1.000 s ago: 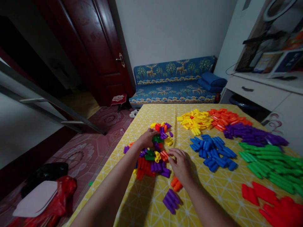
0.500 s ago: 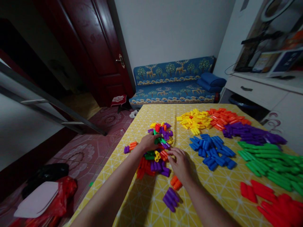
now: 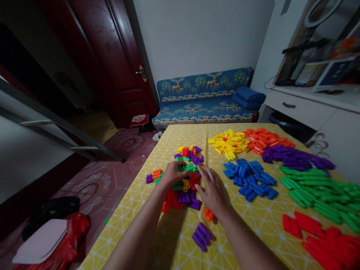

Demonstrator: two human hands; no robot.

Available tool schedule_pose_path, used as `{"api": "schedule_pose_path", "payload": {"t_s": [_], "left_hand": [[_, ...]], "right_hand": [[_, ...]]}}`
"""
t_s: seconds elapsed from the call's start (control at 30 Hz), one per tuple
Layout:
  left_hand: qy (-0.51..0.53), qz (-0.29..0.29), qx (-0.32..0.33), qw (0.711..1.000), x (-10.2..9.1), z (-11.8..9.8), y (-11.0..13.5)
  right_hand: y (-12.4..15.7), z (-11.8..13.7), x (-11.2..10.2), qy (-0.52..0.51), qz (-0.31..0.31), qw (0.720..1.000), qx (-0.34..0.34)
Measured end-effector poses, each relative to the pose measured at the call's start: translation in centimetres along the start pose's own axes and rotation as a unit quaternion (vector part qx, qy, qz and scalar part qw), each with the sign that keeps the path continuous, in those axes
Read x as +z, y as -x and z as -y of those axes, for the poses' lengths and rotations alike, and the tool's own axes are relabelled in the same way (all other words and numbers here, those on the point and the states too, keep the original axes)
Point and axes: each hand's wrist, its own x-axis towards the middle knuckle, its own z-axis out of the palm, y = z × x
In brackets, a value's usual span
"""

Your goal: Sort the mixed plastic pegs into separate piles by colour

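Note:
My left hand (image 3: 174,174) pinches a short row of green plastic tube blocks (image 3: 191,167) over a mixed pile in the middle of the table. Fingers spread, my right hand (image 3: 211,190) is at the right end of that green row; its fingertips reach the green blocks, and whether they press on them is unclear. Under and around both hands lie purple blocks (image 3: 189,198), dark orange blocks (image 3: 171,200) and a yellow block (image 3: 186,185). Closer to me are a joined purple group (image 3: 201,236) and an orange group (image 3: 208,214), partly behind my right wrist.
Sorted heaps fill the table's right side: yellow (image 3: 230,143), orange (image 3: 266,140), purple (image 3: 295,156), blue (image 3: 250,178), green (image 3: 323,193) and red (image 3: 329,243). Beyond the yellow tablecloth (image 3: 185,132) stands a blue patterned sofa (image 3: 194,102). A white cabinet (image 3: 306,112) flanks the right.
My right hand has moved up and left to the end of the green blocks. My left hand has shifted slightly left and down, and the green row now lies more level.

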Motion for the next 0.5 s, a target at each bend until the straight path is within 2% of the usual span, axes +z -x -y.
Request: {"api": "schedule_pose_path", "payload": {"t_s": [0.07,0.17,0.27,0.33,0.4,0.5], "left_hand": [[0.073,-0.026,-0.046,0.996,0.2,-0.3,1.4],[0.181,-0.041,-0.108,0.977,0.6,-1.0,3.2],[0.263,-0.055,-0.136,0.954,1.0,-1.7,4.2],[0.311,-0.068,-0.146,0.937,1.3,-2.1,4.4],[0.367,-0.083,-0.154,0.914,1.8,-2.3,4.4],[0.424,-0.08,-0.144,0.891,2.5,-2.6,4.5]], "right_hand": [[-0.5,-0.3,0.1,0.034,0.024,0.999,-0.005],[-1.0,-0.9,0.2,0.032,0.021,0.999,0.023],[-0.9,-1.2,0.1,-0.074,-0.016,0.995,0.06],[-0.6,-0.8,-0.1,-0.179,-0.037,0.981,0.071],[-0.2,-0.1,-0.3,-0.249,-0.038,0.966,0.055],[0.3,1.0,-0.4,-0.266,-0.041,0.963,0.017]]}}
